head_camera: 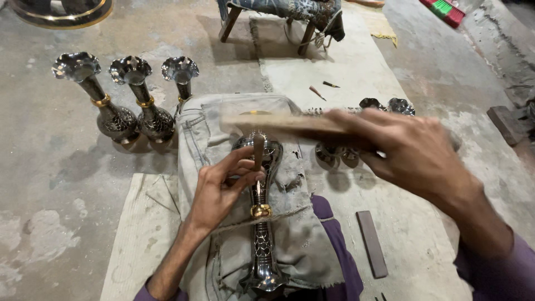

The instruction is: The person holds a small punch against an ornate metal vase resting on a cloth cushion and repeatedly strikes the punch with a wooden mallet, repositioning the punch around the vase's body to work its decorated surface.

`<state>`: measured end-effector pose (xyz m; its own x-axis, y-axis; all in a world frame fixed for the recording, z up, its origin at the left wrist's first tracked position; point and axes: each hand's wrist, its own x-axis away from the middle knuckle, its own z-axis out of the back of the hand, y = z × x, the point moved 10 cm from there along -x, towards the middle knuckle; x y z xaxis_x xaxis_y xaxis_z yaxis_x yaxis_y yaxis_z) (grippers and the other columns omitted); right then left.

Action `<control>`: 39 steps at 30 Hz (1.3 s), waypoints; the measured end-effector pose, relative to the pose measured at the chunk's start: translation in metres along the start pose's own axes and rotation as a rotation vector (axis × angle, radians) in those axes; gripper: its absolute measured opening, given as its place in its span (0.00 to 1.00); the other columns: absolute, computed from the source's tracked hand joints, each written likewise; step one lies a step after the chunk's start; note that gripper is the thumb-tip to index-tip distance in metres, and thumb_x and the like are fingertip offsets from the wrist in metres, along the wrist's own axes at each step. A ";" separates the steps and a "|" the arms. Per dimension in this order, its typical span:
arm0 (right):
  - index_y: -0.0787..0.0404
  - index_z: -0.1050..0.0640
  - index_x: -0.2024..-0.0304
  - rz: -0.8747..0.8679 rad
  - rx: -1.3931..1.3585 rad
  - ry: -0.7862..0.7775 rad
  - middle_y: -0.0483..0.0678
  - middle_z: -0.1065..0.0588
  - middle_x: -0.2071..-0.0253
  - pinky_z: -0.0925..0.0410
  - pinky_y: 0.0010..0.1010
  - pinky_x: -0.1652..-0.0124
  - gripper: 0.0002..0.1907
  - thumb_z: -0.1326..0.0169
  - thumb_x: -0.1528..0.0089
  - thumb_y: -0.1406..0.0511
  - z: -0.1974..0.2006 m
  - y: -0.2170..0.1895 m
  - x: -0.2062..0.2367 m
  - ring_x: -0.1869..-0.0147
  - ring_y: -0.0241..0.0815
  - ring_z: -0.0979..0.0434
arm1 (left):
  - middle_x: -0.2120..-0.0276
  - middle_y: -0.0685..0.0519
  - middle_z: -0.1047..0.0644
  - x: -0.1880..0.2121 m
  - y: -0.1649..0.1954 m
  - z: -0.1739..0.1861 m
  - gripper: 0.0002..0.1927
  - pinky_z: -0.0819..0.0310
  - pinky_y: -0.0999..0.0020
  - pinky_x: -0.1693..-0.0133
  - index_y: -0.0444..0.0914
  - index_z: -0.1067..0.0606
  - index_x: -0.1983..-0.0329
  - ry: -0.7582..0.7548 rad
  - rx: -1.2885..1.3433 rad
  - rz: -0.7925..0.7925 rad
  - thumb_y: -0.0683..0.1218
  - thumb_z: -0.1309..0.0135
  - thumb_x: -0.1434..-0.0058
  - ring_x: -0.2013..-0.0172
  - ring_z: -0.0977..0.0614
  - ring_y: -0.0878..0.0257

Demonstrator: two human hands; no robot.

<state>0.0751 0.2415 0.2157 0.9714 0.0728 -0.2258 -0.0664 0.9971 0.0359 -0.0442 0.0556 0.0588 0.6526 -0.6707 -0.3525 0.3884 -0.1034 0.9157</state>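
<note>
Chiselling is under way, by my reckoning: the left hand pinches a small punch upright on the dark vase lying across the cloth-covered lap, while the right hand, fist closed round a blurred wooden stick, needs a square tap.

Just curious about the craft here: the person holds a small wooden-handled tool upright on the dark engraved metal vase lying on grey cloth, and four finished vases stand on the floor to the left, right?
Not quite: the head view shows three standing dark engraved metal vases, not four. The rest holds: the left hand steadies the small wooden-handled tool on the dark engraved metal vase lying on grey cloth.
</note>
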 end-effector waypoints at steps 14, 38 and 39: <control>0.36 0.35 0.24 -0.028 0.114 -0.275 0.37 0.23 0.59 0.37 0.27 0.84 0.36 0.53 0.34 0.68 -0.009 -0.043 -0.074 0.82 0.33 0.31 | 0.62 0.45 0.14 0.024 -0.026 0.010 0.26 0.10 0.64 0.62 0.36 0.33 0.37 0.263 0.161 0.262 0.40 0.41 0.39 0.64 0.10 0.58; 0.33 0.35 0.31 -0.162 0.269 -0.308 0.40 0.23 0.66 0.31 0.32 0.76 0.30 0.46 0.35 0.59 -0.020 -0.009 -0.048 0.74 0.37 0.25 | 0.62 0.52 0.13 0.008 -0.005 0.006 0.24 0.09 0.67 0.59 0.41 0.27 0.39 0.130 0.015 0.005 0.44 0.37 0.39 0.62 0.10 0.62; 0.37 0.35 0.30 -0.117 0.226 -0.237 0.43 0.24 0.63 0.30 0.32 0.75 0.33 0.44 0.38 0.59 -0.017 -0.009 -0.045 0.71 0.38 0.25 | 0.62 0.51 0.14 0.006 0.000 0.004 0.26 0.10 0.66 0.59 0.41 0.28 0.37 0.131 0.018 -0.025 0.45 0.37 0.39 0.62 0.10 0.62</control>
<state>0.0284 0.2293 0.2085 0.9971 -0.0751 -0.0093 0.0751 0.9669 0.2438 -0.0426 0.0483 0.0573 0.7225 -0.5663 -0.3965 0.3945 -0.1333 0.9092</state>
